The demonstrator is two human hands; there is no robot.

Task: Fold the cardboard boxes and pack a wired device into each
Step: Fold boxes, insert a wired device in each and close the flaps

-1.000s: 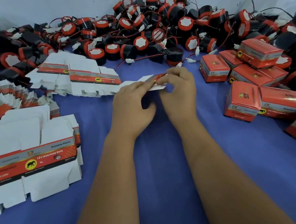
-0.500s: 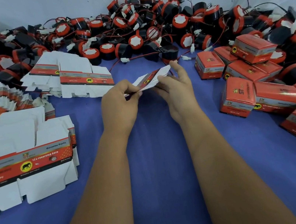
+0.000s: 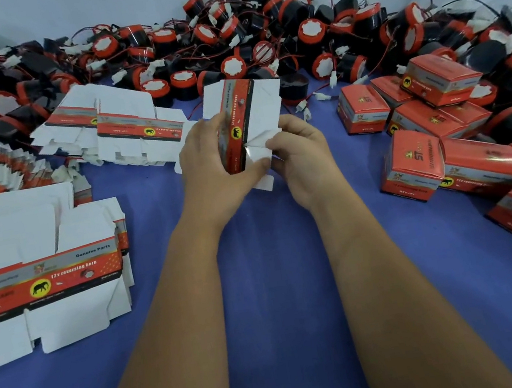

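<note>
Both hands hold one flat box (image 3: pixel 244 118) upright at centre: left hand (image 3: pixel 210 170) grips its red band, right hand (image 3: pixel 300 153) pinches a white flap. Devices (image 3: pixel 224 47) heap at 12 o'clock, flat boxes (image 3: pixel 37 262) at 9, packed boxes (image 3: pixel 423 133) at 3.

This looks like a small packing workshop, hand assembly rather than a shop or a home. A blue cloth (image 3: pixel 263 293) covers the work surface, backed by a plain pale wall (image 3: pixel 117 4). Along the far edge lies a great heap of identical red-and-black reversing horns (image 3: pixel 224 47) with loose red wires and white plugs. At the left edge sit stacks of flat, unfolded box blanks (image 3: pixel 40 261), printed "12v reversing horn" and "Genuine Parts". Toward the right edge, finished red boxes (image 3: pixel 425 147) pile up. Bulk stock, blanks and packed goods together say piecework packaging.
</note>
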